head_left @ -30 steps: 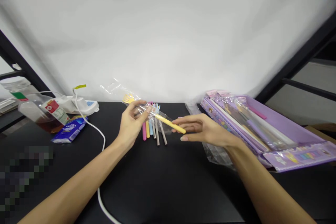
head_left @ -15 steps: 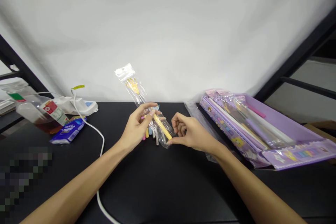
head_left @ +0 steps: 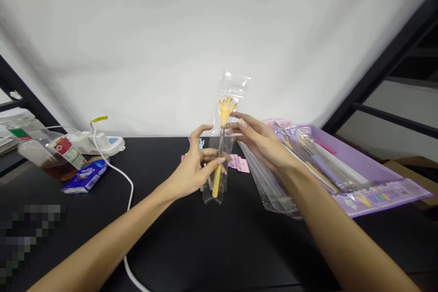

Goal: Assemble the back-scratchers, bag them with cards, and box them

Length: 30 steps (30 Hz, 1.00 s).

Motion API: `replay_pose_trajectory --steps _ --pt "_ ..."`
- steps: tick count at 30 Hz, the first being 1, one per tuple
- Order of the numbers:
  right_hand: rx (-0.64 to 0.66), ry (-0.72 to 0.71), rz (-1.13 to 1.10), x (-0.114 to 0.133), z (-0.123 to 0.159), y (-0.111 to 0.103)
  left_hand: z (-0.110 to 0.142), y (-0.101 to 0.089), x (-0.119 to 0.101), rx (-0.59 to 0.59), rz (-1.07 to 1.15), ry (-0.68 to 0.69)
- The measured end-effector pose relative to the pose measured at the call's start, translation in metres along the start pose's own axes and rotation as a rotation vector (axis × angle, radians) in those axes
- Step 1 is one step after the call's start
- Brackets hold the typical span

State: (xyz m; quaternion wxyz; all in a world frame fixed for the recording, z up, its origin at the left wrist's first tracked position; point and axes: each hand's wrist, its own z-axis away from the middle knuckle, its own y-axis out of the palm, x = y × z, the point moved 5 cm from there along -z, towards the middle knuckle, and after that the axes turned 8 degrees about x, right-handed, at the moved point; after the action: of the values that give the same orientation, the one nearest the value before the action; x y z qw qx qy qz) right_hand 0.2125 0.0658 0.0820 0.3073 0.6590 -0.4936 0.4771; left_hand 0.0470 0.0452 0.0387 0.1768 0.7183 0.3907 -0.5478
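A yellow hand-shaped back scratcher stands upright inside a clear plastic sleeve above the black table. My left hand pinches the sleeve around the scratcher's lower shaft. My right hand touches the sleeve near the yellow claw with its fingers stretched out. Behind my left hand lie several more coloured scratchers, mostly hidden. Small pink cards lie just right of the sleeve.
A purple display box with wrapped items and a stack of clear sleeves sit on the right. At the left are a plastic bottle, a blue packet, a white power strip and its cable.
The bagged scratcher has swung from tilted left to upright and shifted right. My right hand rose from the sleeve's bottom end to its top, near the claw.
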Motion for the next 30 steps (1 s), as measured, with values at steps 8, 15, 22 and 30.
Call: replay_pose_trajectory --steps 8,15,22,30 --pt "0.110 -0.017 -0.218 0.027 -0.006 0.017 -0.023 0.015 0.012 0.040 -0.086 -0.002" --pt "-0.036 -0.243 0.140 0.030 -0.003 0.005 -0.024 0.018 0.018 0.061 -0.174 -0.055" --pt "-0.190 -0.373 0.206 0.032 0.010 -0.001 -0.024 0.022 0.028 0.055 -0.231 -0.071" --pt "-0.147 -0.318 0.240 0.025 -0.009 0.002 -0.025 0.018 0.040 0.013 -0.181 -0.067"
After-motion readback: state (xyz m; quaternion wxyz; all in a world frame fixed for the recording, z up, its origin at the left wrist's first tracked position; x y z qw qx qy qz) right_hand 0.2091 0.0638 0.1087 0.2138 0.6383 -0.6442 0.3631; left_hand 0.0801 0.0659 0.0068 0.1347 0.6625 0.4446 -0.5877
